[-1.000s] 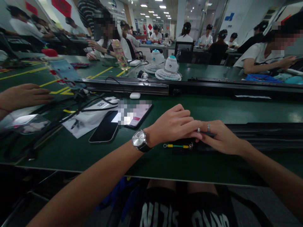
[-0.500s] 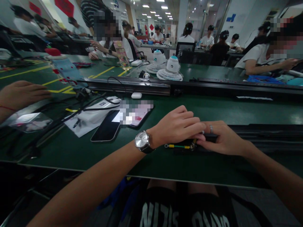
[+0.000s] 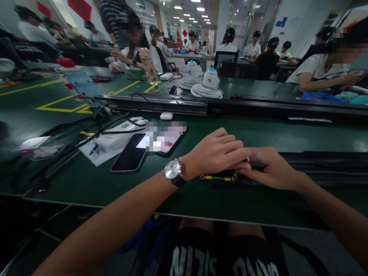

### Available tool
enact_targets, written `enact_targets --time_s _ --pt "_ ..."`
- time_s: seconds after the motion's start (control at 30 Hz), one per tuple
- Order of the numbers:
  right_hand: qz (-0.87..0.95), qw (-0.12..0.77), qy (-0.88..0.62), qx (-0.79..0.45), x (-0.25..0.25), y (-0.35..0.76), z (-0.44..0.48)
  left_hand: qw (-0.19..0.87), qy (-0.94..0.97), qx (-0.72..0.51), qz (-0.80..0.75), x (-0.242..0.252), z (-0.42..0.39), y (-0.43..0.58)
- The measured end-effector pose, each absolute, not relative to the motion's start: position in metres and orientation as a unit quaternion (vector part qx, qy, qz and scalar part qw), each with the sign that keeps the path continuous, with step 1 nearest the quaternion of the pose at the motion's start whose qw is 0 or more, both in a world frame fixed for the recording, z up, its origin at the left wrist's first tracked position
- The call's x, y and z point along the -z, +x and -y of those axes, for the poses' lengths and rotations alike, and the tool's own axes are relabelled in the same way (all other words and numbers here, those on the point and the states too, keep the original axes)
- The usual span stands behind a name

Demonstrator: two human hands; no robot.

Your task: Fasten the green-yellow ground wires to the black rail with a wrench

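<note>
My left hand (image 3: 220, 151), with a watch on its wrist, is closed, its fingertips bent down at the end of a long black bar (image 3: 324, 163). What those fingertips hold is hidden. Against them, my right hand (image 3: 271, 166) is closed too, thumb and fingers around a dark part at the bar's end. Below the left fingers, a short green wire (image 3: 217, 178) with yellow sleeves and a ring terminal sticks out to the left. A small brass-coloured fastener (image 3: 235, 177) shows at the wire's right end.
Left of my hands lie a dark phone (image 3: 128, 154), another phone (image 3: 175, 140) and a white paper bag (image 3: 107, 143). Black cables (image 3: 54, 161) spread farther left. A metal rail (image 3: 155, 104) crosses the green table (image 3: 184, 203); two white fans (image 3: 207, 84) stand behind it.
Another person's hand at the left edge has drawn out of view, and the clear plastic bag there lies flatter. My own hands have barely moved.
</note>
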State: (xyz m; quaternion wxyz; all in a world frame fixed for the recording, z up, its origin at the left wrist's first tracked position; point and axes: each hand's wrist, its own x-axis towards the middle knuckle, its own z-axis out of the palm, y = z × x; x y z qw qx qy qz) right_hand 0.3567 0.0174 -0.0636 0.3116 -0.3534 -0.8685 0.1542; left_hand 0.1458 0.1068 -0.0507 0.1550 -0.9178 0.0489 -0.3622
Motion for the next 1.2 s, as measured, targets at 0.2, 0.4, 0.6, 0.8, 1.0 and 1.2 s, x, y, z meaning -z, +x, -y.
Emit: enact_targets --time_s 0.2,0.4,0.6,0.8,1.0,1.2 --pt "0.869 0.314 -0.348 -0.160 0.0628 0.3571 -0.0172 0.157 -0.918 0.363 -0.036 0.0502 -0.1046 0.1461" --pt "0.871 0.310 -0.346 -0.157 0.0629 0.3572 -0.0163 0.150 -0.912 0.379 -0.051 0.0508 -0.1056 0.1471" --pt "0.873 0.313 -0.344 -0.147 0.0650 0.3589 -0.0176 0.145 -0.912 0.381 -0.039 0.0520 -0.1045 0.1481" --pt "0.874 0.313 -0.336 -0.159 0.0637 0.3587 -0.0167 0.141 -0.910 0.389 -0.040 0.0520 -0.1031 0.1488" --pt "0.879 0.318 -0.324 -0.147 0.0626 0.3567 -0.0162 0.143 -0.909 0.390 -0.032 0.0521 -0.1027 0.1494" --pt "0.881 0.322 -0.318 -0.141 0.0626 0.3569 -0.0171 0.141 -0.910 0.390 -0.027 0.0536 -0.1031 0.1498"
